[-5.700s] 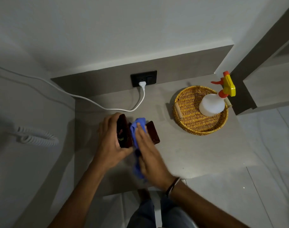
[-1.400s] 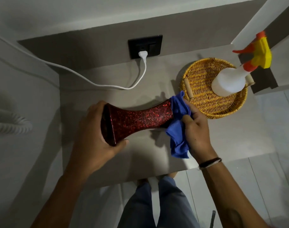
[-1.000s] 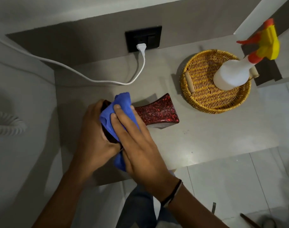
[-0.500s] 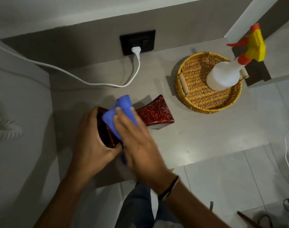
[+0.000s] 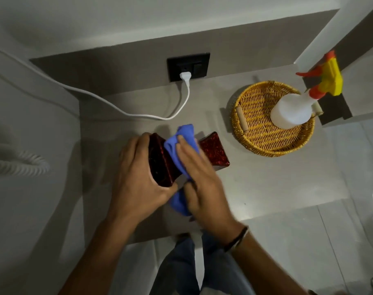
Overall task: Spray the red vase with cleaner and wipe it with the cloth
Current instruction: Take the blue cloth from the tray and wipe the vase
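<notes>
Sliding back, right hand point(image 5: 200, 179) rubs cloth point(image 5: 182, 139) over vase point(image 5: 215, 150) middle.

No readable text, label, brand or number shows on anything here.

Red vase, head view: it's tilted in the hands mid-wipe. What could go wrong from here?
1. The red vase is tipped, held at one end by the left hand; a hard push from the right hand with the cloth could make it slip onto the counter.
2. A long wiping stroke toward the basket could possibly knock the spray bottle standing in it.
</notes>
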The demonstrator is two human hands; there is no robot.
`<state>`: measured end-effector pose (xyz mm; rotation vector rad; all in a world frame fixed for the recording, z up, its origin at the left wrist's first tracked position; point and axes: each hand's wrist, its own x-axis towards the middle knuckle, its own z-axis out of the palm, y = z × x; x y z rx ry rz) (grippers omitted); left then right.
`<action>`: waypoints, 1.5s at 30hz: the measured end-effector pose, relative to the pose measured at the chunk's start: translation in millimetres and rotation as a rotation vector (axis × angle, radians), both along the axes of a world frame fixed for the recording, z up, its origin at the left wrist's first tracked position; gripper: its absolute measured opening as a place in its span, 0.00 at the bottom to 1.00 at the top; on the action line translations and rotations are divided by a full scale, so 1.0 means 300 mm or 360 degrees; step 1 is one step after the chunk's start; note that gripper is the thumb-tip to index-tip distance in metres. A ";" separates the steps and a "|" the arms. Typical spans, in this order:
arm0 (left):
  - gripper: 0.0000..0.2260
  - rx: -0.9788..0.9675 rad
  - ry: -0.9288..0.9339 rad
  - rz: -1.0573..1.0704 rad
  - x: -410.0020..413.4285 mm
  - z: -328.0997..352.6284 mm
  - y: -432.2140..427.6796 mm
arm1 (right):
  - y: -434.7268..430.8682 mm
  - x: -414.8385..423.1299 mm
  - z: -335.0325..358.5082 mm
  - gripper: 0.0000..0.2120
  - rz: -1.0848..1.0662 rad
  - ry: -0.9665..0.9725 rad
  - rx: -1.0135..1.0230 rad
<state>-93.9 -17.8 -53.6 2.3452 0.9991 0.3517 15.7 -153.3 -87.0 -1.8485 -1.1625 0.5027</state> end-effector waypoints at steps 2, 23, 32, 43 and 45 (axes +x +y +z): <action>0.27 -0.0002 -0.0038 -0.0021 0.007 0.010 -0.007 | 0.026 -0.067 0.030 0.31 0.0097 0.0101 0.0165; 0.32 -0.0017 0.0054 0.0072 0.035 0.052 -0.025 | -0.139 0.225 -0.093 0.34 -0.0518 0.0084 -0.0439; 0.54 -0.0633 -0.0007 0.0309 0.020 0.050 0.044 | -0.082 0.280 -0.042 0.25 -0.0917 0.1673 -0.0175; 0.66 0.0485 0.0369 -0.0342 0.030 0.031 -0.035 | -0.021 0.367 -0.029 0.20 -0.0855 0.1855 -0.0218; 0.59 0.0550 0.0218 -0.0444 0.035 0.011 -0.031 | -0.016 0.374 -0.030 0.19 -0.0854 0.1802 -0.0252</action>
